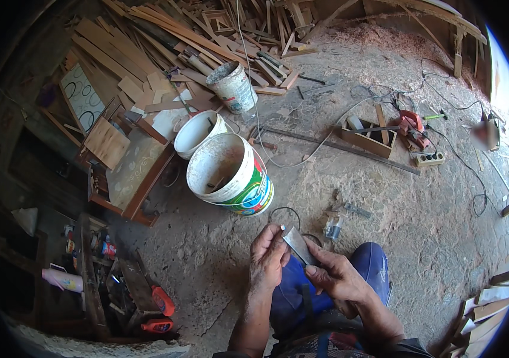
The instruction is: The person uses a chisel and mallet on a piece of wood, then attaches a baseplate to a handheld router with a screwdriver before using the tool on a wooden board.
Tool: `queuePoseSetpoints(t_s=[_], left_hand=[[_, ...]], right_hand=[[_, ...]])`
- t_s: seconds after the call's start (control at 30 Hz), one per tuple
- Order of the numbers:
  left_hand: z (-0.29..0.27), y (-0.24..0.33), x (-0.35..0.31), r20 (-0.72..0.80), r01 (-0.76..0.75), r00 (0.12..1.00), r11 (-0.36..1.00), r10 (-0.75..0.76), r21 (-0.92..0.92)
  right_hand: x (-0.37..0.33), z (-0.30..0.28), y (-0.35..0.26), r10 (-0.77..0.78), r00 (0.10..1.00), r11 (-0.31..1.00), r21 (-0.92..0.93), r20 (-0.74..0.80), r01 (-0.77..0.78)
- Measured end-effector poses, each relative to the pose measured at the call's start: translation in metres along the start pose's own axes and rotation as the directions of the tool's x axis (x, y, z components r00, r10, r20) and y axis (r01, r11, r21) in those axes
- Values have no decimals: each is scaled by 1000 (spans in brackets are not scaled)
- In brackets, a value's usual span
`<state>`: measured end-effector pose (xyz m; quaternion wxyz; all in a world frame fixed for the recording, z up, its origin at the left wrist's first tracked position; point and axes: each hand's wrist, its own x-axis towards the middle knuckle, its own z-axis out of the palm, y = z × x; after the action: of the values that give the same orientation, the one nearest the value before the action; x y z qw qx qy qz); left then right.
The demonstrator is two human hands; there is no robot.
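Blue-trousered knees (372,267) sit low in the frame's middle; just above them, a flat metal piece (300,246) slants between two bare hands. The right hand (339,275) grips its lower end, thumb on top; the left hand (268,253) curls beside its upper end, though whether it grips the metal I cannot tell. Steady handling, I judge, calls for pressure on the flat faces, fingertips clear of the end edge.

Near the centre, a large white bucket (247,194) with a colourful side holds small scraps (214,186). Behind it, a smaller white bucket (188,133) holds something dark. Farther up, a stained bucket (236,92) hides its contents. Toward the upper right, an open wooden box (362,142) contains a pale block (354,123).
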<state>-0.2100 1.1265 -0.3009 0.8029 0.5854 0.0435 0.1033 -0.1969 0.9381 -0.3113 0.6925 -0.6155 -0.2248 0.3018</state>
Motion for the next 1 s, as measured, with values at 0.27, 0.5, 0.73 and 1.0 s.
queuePoseSetpoints(t_s=[0.27,0.5,0.73,1.0], left_hand=[[0,-6,-3,9,47,999,986,-46,-161],[2,2,0,0,2,1000,982,-2,190],[10,-4,-3,-90,37,996,995,-28,98],[8,-6,-3,-105,12,994,993,0,114]], right_hand=[[2,-1,0,-31,996,995,97,-81,39],[-3,-2,-5,-1,1000,999,-32,-16,1],[-1,1,-8,-2,999,1000,-14,-40,2],[-1,0,-6,-6,1000,999,-41,-23,5]])
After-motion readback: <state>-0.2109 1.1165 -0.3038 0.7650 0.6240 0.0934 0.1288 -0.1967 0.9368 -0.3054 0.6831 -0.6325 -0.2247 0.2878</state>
